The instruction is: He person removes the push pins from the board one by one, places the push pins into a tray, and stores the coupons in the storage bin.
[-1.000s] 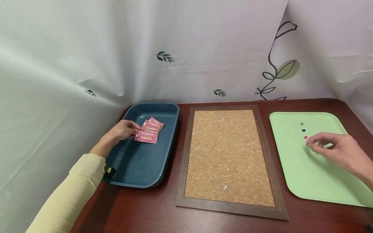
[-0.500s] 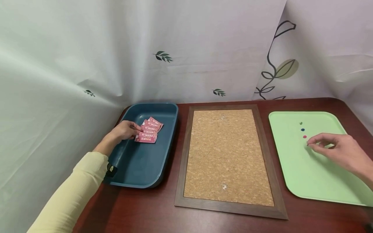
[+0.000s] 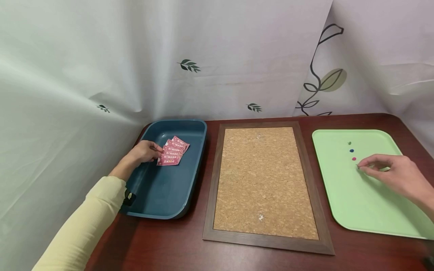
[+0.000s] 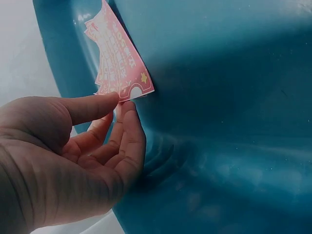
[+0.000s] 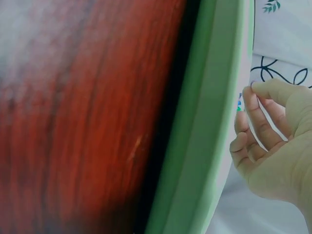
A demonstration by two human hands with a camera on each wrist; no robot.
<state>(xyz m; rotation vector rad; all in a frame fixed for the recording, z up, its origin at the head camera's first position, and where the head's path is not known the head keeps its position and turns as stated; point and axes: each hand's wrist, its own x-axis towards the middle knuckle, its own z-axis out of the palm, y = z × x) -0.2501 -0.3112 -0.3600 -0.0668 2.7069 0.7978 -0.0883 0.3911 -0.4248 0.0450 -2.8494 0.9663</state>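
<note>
In the head view my left hand (image 3: 144, 151) reaches into a blue bin (image 3: 162, 203). Its thumb and fingertips pinch the left end of the nearest of several pink paper coupons (image 3: 168, 161). The coupons overlap in a fan, and the left wrist view shows the front coupon (image 4: 131, 73) with its corner at the thumb tip. Over a light green tray (image 3: 359, 210), my right hand (image 3: 395, 173) pinches a tiny dark pushpin (image 3: 358, 166) between thumb and index finger; most of it is hidden. Beyond those fingertips lie a pink pushpin (image 3: 354, 159), a blue pushpin (image 3: 351, 150) and a green pushpin (image 3: 349, 143).
Between bin and tray lies a cork board (image 3: 264, 180) in a brown wooden frame, with small pale marks near its top and bottom. All stand on a dark red wooden table (image 3: 162, 244). A pale printed sheet (image 3: 217, 86) hangs behind and at the left.
The front coupon has tilted in my left fingers, so its face looks shallower. My right fingertips have shifted slightly away from the pink pushpin, and the pinched pushpin's tip shows a little more.
</note>
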